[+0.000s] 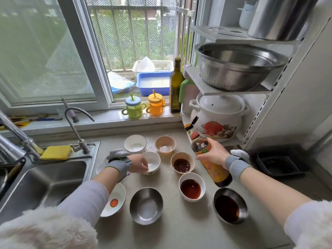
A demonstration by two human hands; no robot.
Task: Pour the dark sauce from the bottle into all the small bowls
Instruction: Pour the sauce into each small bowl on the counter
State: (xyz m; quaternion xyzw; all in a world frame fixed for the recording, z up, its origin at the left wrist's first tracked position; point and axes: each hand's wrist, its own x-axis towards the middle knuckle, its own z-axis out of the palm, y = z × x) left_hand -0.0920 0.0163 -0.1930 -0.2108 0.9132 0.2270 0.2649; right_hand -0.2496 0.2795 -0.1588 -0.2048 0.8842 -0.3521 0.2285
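Observation:
My right hand [214, 155] grips the dark sauce bottle [213, 169] around its middle, held off the counter with its neck [189, 127] leaning up and left, cap flipped open. My left hand [138, 163] holds the near rim of an empty white bowl [152, 161]. Dark sauce fills three bowls: a tan one [182, 165], a white one [191, 188] and a steel one [230, 205]. Empty are a steel bowl [146, 205], a white bowl with a red mark [115, 201] partly under my left arm, a white bowl [135, 143] and a tan bowl [165, 145] at the back.
A steel sink [45, 184] with a tap [77, 123] and yellow sponge [56, 152] lies left. On the sill stand two toddler cups [133, 109] and an olive oil bottle [176, 88]. A shelf rack with a colander [237, 67] and a clay pot [219, 121] stands at the right.

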